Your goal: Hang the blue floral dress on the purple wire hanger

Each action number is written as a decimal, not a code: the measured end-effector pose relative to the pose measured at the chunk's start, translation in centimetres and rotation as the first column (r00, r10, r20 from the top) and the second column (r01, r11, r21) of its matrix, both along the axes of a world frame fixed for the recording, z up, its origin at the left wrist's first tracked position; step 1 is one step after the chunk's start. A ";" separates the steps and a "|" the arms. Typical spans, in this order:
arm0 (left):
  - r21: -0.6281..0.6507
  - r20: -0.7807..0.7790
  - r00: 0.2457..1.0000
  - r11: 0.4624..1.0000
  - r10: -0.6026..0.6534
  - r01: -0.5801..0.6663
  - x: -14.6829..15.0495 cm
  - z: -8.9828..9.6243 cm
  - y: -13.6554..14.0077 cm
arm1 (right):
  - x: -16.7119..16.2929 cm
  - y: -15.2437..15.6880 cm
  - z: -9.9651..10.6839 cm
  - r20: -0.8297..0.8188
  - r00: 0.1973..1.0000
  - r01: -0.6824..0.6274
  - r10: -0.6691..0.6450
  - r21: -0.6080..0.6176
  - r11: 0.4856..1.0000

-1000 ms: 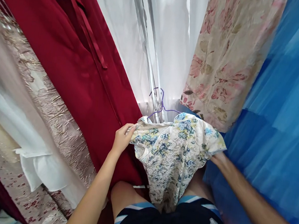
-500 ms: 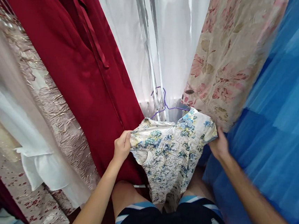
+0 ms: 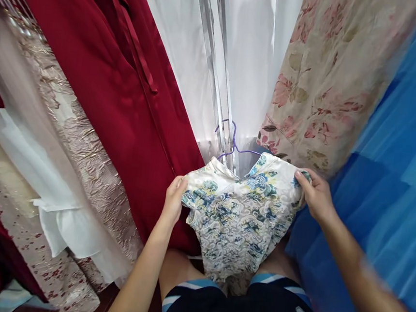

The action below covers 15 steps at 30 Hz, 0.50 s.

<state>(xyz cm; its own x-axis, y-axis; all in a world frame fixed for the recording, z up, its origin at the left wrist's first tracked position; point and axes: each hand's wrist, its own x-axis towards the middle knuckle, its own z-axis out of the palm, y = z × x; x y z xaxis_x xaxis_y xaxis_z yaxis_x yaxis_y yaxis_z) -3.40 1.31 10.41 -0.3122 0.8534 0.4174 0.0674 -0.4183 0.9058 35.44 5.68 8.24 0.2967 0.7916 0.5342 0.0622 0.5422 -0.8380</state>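
Note:
A short-sleeved floral blouse (image 3: 241, 217), white with blue, green and yellow flowers, is spread between my two hands above my knees. A purple hanger (image 3: 235, 146) sits inside its shoulders, with the hook and neck showing above the neckline. My left hand (image 3: 174, 197) pinches the sleeve edge on the left. At the opposite sleeve, my right hand (image 3: 314, 192) grips the fabric with the thumb on top. The lower hem of the blouse hangs down between my legs and is partly hidden.
A long dark red dress (image 3: 124, 119) hangs close on the left, with pale pink and white garments (image 3: 60, 221) beyond it. Behind the hanger are silvery strips (image 3: 217, 55) and white cloth (image 3: 250, 48). A floral beige dress (image 3: 318, 97) and blue tulle (image 3: 379, 200) hang on the right.
My right hand has shifted right and slightly up, with its thumb now over the sleeve. The blouse is pulled wider and flatter, its front facing me more evenly.

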 end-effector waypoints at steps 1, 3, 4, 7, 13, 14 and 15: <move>0.043 -0.040 0.999 0.999 0.030 -0.028 0.3 0.2 -0.3 | 0.2 -0.4 0.4 0.080 0.994 0.068 -0.071 0.045 0.997; 0.115 -0.109 0.990 0.991 0.087 -0.074 0.9 0.9 -0.7 | 0.8 -0.8 1.1 0.147 0.968 0.189 -0.205 0.116 0.975; 0.140 -0.132 0.985 0.986 0.114 -0.095 1.2 1.5 -0.8 | 1.1 -0.8 1.5 0.140 0.958 0.234 -0.251 0.131 0.963; 0.184 -0.223 0.958 0.973 0.178 -0.138 2.1 3.9 -0.8 | 1.8 0.0 2.1 0.020 0.961 0.274 -0.277 0.101 0.956; 0.264 -0.448 0.875 0.962 0.182 -0.065 3.8 7.0 0.1 | 1.9 -0.2 0.7 -0.471 0.869 0.156 -0.149 -0.024 0.987; 0.282 -0.486 0.849 0.957 0.206 -0.071 3.9 6.8 0.2 | 1.8 -0.9 0.1 -0.520 0.839 0.166 -0.157 -0.031 0.986; 0.309 -0.521 0.818 0.947 0.244 -0.085 3.9 6.4 0.3 | 1.7 -1.6 -0.6 -0.554 0.815 0.178 -0.170 -0.039 0.983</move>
<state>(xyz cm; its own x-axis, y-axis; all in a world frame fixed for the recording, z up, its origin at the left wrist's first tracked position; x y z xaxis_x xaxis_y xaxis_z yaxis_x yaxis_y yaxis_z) 0.49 1.62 16.85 -0.0909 0.6450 0.7588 0.6062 -0.5687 0.5560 37.17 4.06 7.64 0.6770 0.6925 0.2491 -0.3145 0.5782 -0.7528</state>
